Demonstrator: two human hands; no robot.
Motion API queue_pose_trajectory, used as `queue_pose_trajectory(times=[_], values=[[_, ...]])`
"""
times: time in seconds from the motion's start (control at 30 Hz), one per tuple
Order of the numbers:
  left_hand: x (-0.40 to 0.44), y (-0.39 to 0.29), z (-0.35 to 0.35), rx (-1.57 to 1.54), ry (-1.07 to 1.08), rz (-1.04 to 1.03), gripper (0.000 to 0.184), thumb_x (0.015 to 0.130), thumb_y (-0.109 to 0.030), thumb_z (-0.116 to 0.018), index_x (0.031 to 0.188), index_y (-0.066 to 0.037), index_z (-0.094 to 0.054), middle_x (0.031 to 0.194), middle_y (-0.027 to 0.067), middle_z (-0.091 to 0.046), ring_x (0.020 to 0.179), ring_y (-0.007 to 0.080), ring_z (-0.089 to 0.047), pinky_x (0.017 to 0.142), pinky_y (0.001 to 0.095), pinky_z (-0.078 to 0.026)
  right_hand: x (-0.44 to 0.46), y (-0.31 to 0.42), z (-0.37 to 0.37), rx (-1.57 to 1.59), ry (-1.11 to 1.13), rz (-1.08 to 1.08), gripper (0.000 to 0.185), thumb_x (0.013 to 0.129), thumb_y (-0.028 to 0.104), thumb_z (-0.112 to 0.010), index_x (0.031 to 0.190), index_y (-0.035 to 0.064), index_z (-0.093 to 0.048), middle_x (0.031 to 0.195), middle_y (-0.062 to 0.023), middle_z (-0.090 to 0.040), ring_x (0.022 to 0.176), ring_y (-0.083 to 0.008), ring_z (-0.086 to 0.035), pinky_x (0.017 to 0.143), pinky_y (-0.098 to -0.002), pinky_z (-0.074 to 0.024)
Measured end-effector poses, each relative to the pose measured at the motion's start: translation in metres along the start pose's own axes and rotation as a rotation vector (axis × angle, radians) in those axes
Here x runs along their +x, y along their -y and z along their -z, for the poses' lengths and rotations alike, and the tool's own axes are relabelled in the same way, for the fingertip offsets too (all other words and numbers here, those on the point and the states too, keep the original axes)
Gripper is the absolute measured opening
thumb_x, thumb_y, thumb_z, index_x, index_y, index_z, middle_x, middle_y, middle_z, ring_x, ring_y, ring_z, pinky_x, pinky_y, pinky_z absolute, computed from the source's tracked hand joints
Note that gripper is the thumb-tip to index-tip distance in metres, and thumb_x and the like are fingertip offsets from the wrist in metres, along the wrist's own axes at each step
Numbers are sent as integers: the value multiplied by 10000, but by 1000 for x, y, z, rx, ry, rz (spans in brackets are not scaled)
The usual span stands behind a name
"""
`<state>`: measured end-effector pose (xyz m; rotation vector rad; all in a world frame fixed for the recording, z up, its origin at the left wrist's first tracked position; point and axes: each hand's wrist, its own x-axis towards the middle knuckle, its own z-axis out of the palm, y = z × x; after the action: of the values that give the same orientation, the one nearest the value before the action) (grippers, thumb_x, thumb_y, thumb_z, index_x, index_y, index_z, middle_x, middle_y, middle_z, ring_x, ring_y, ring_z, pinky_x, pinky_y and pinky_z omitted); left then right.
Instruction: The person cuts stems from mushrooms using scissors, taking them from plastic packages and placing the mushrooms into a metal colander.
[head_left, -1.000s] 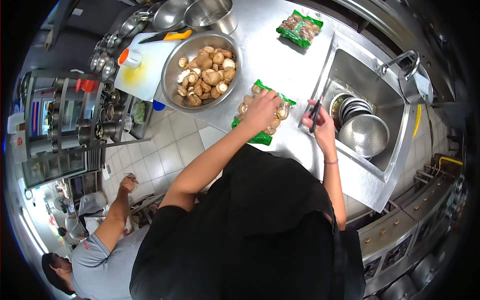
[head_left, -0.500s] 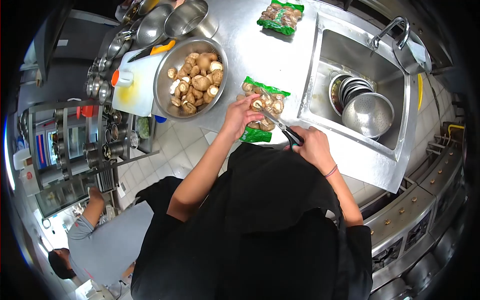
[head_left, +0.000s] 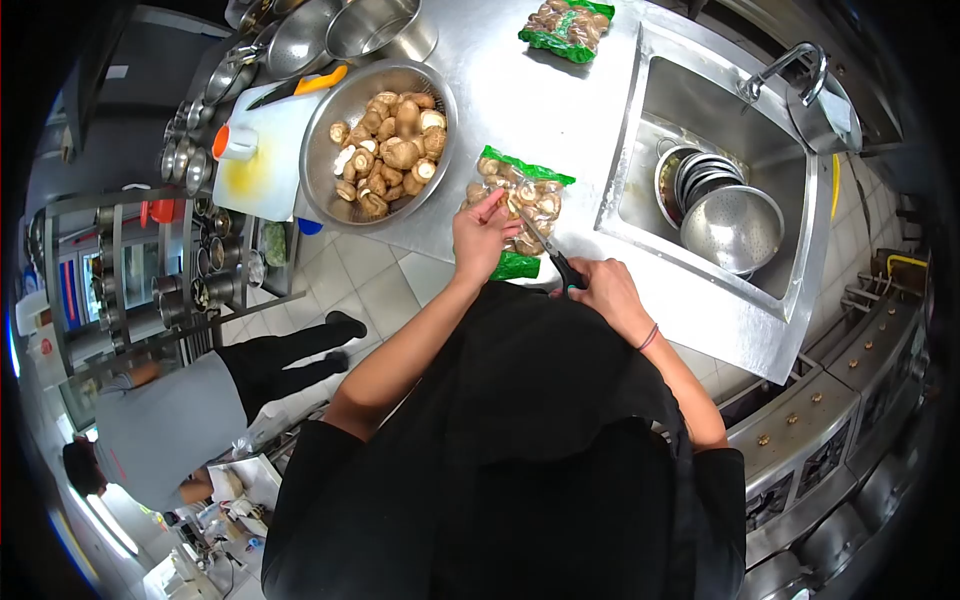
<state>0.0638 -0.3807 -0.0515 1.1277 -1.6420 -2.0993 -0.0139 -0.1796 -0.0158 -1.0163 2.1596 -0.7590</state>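
A clear plastic bag of shiitake mushrooms [head_left: 545, 205], with green bands at both ends, lies on the steel counter in front of me. My left hand [head_left: 483, 237] is closed at the bag's left side, its fingertips pinching the clear film near the middle. My right hand [head_left: 606, 293] grips black-handled scissors [head_left: 566, 271] from the right. The scissor blades point up and left over the bag, their tips close to my left fingers. Whether the tips are inside the film I cannot tell. Left of the bag, a steel colander [head_left: 312, 170] holds loose shiitake mushrooms.
Another mushroom bag [head_left: 567, 28] lies at the counter's far side. To the right, a sink [head_left: 640, 200] holds stacked bowls and a colander [head_left: 733, 230]. A white cutting board [head_left: 270, 150] bears a knife with a yellow handle [head_left: 322, 80]. A person in grey [head_left: 170, 420] stands lower left.
My right hand and the scissors have shifted slightly left, and the scissors now point more steeply. My left hand stays at the bag. The person in grey has moved, with their legs now showing.
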Motion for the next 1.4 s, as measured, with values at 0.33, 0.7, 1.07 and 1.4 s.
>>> queue_pose_trajectory(times=[0.33, 0.7, 1.07, 1.4], values=[[-25, -24, 55, -41, 34, 25, 304, 933, 11, -538, 1233, 59, -554, 1019, 140, -677, 814, 210, -691, 672, 269, -569, -7, -15, 0, 389, 21, -127, 297, 722, 169, -811, 933, 27, -657, 557, -67, -495, 518, -162, -459, 526, -327, -400], [-23, -14, 22, 170, 140, -41, 200, 846, 6, -664, 1040, -14, -619, 793, -10, -619, 599, 70, -532, 501, 214, -418, 66, 9, -20, 318, -468, 100, 456, 677, 165, -856, 1000, 70, -548, 872, -17, -638, 750, -154, -580, 659, -281, -444], [5, -39, 13, 845, -1, -310, 170, 838, -141, -687, 758, 7, -662, 624, 121, -593, 539, 181, -521, 538, 348, -406, 112, 12, -35, -31, -588, 50, 412, 643, 27, -714, 1029, 87, -581, 818, -98, -636, 814, -321, -596, 694, -425, -490], [16, -62, 10, 758, -21, -532, 147, 830, -148, -688, 927, -42, -720, 879, 152, -694, 777, 272, -657, 732, 336, -503, 112, -24, -10, 965, -374, -116, 266, 765, -38, -670, 977, 54, -539, 663, 16, -608, 557, -30, -505, 488, -202, -380]])
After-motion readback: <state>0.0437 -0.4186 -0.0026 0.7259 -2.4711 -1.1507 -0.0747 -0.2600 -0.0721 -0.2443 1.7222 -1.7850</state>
